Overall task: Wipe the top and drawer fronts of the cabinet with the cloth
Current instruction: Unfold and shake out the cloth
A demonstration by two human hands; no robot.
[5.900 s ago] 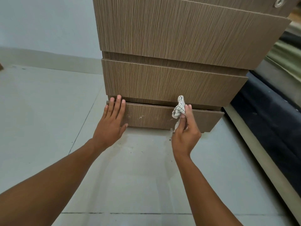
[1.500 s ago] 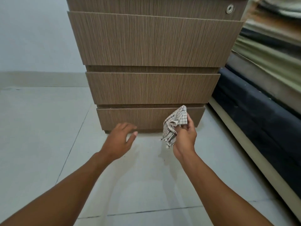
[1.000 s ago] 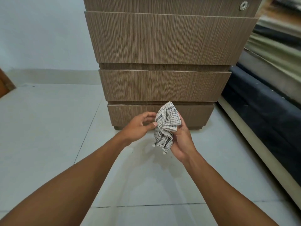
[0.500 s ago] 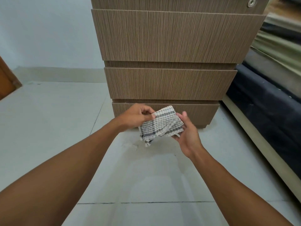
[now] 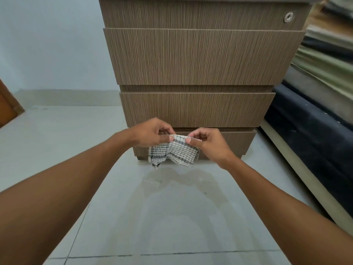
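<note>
A brown wood-grain cabinet [image 5: 198,58] with stacked drawer fronts fills the upper middle; a round metal lock [image 5: 288,17] sits at its top right. In front of the bottom drawer [image 5: 242,144] hangs a white cloth [image 5: 172,153] with a dark check pattern. My left hand [image 5: 150,133] and my right hand [image 5: 209,143] each pinch its top edge between thumb and fingers. The cloth droops between them, held a little off the drawer front and above the floor. The cabinet's top surface is out of view.
Pale floor tiles [image 5: 152,217] stretch toward me. A dark bed base [image 5: 315,142] with stacked bedding [image 5: 328,60] runs along the right, close to the cabinet. A brown wooden door edge [image 5: 7,106] shows at the far left, and a light wall [image 5: 51,44] is behind.
My right hand left the bottom drawer with the cloth. My left hand came across and took hold of it; both hands now spread it open by its top edge.
</note>
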